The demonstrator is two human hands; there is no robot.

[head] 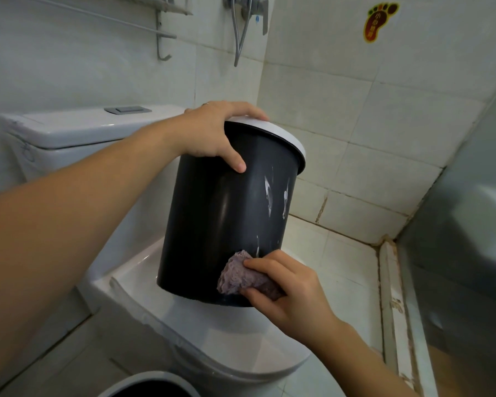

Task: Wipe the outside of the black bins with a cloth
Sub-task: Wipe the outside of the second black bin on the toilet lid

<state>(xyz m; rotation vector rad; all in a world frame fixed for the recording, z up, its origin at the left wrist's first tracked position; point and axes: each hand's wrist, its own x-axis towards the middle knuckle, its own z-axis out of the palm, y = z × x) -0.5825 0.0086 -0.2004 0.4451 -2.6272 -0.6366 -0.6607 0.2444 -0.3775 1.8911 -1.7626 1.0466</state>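
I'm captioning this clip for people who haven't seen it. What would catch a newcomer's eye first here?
The black bin with its white rim fills the centre, tilted above the closed toilet; the left hand grips its top edge. White streaks mark its right side. Low on the bin, the right hand presses a purple cloth against the wall. A second bin's rim peeks in at the bottom edge.

Chinese characters "小心", the rest unclear, on a foot-shaped wall sticker (380,21)
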